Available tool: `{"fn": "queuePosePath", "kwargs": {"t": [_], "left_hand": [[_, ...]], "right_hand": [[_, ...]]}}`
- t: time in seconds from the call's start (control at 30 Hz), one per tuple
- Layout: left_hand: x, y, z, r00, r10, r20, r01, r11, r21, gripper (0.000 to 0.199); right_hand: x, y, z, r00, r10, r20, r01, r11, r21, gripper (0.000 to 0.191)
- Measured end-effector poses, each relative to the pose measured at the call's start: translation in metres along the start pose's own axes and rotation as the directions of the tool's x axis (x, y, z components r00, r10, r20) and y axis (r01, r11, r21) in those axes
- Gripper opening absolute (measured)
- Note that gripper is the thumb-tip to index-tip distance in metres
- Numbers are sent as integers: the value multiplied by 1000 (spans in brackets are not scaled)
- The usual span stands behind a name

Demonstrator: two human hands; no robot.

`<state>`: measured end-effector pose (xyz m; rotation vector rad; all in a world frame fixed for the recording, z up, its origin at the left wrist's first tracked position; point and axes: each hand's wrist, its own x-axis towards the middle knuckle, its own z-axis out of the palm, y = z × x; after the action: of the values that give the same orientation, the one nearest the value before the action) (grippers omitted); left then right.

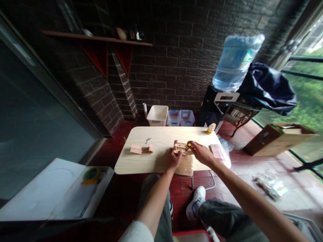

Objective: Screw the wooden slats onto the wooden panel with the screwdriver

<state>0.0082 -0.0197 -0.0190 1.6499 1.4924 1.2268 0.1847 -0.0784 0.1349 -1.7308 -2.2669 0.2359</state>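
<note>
At the bottom, nearest, a red-rimmed seat [191,235], then grey trousers [222,215] and a white sneaker [196,201] on dark red flooring. Off to the left, a white case [63,195] with a yellow-green ring-shaped item [92,174] inside.

At the near edge of the pale wood-grain table [161,132], a tan, bumpy-looking sheet [185,167], just nearer than the handwork. Steadied by the left hand [174,158], with thumb and fingers closed on its near left part: a wooden assembly [179,146], right of the table's middle. Pale, pinkish-beige and smooth in look, with rounded ends, two roughly parallel side pieces and small dark spots like holes; partly hidden by the fingers at its right end. Pinched narrowly in the right hand [199,151], a yellow-and-black screwdriver [188,146], slanting down to the wood; too small to tell exactly where the tip meets it.

Well apart on the left, a second wooden piece [141,149], similar in colour, slightly bent in outline. A little farther, a few dark screws [148,140], loosely grouped. On the right, a pinkish booklet [217,152]; near the far right corner, a yellow-based bottle [211,128].

Beyond the table, a cream bin [157,115], two clear bins [186,117], a water dispenser [210,106] and a dark brick wall [174,53].
</note>
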Motion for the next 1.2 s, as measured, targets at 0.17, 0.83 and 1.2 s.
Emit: {"fn": "queuePosePath", "kwargs": {"t": [0.17,0.83,1.2], "left_hand": [[0,-3,2,1000,-21,3,21,1000,-19,39],[0,-8,8,999,-18,-38,17,1000,-24,42],[0,-7,9,999,-26,-39,24,998,-63,42]], "right_hand": [[-4,-2,-2,998,-43,47,43,999,0,31],[8,-5,-4,998,45,43,-42,996,-73,26],[5,-7,-5,997,66,33,-63,993,-101,25]]}}
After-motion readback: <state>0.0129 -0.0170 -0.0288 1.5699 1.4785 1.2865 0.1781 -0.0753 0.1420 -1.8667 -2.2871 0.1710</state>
